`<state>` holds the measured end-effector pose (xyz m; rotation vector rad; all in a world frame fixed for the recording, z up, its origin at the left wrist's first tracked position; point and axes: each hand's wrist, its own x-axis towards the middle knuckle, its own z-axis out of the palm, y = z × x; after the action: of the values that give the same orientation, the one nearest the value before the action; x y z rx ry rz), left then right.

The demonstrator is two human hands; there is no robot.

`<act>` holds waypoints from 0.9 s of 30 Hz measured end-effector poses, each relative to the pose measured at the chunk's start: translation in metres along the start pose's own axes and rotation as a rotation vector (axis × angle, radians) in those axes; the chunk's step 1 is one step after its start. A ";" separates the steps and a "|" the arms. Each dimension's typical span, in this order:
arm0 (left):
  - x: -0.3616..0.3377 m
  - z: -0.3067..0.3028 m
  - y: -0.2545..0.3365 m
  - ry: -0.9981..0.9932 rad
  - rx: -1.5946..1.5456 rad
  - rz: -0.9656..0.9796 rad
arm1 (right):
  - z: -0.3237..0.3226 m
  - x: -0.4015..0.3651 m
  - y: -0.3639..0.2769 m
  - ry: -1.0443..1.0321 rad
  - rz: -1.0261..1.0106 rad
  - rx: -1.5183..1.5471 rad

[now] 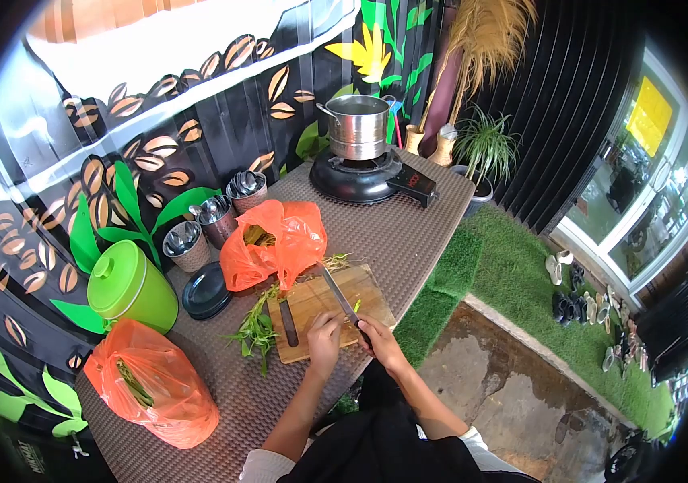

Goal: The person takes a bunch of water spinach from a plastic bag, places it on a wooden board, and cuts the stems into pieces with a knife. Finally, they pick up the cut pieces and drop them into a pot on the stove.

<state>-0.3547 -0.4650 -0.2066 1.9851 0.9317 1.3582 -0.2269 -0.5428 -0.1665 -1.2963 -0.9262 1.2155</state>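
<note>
In the head view my right hand [379, 341] grips a kitchen knife [337, 291] by its dark handle, the blade pointing away over the wooden cutting board [321, 299]. Beside it, my left hand [325, 336] is closed over the near part of the board; what its fingers hold, if anything, is hidden. A small green piece [357, 307] shows next to the blade. Leafy green stems [257, 332] lie at the board's left edge. At the far edge stands an open orange plastic bag [280, 241] with greens inside.
A second orange bag [155, 386] and a green lidded container [131, 286] stand on the left. Dark plates [205, 291] and several cutlery holders [186, 245] line the wall side. A metal pot [358, 129] sits on a portable stove [360, 179] at the table's far end.
</note>
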 end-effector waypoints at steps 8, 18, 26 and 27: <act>0.000 0.009 -0.009 0.128 -0.240 -0.243 | -0.001 -0.007 -0.012 0.081 0.050 0.111; 0.008 0.017 -0.016 -0.035 -1.496 -0.956 | 0.000 -0.005 0.013 0.062 -0.114 0.112; 0.008 0.011 -0.008 -0.067 -1.456 -0.990 | 0.003 -0.006 0.017 0.070 -0.240 0.079; 0.008 0.011 -0.007 -0.065 -1.456 -0.990 | 0.003 -0.005 0.017 0.068 -0.239 0.078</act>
<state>-0.3442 -0.4551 -0.2108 0.3290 0.4397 0.8388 -0.2330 -0.5495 -0.1823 -1.1230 -0.9454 1.0059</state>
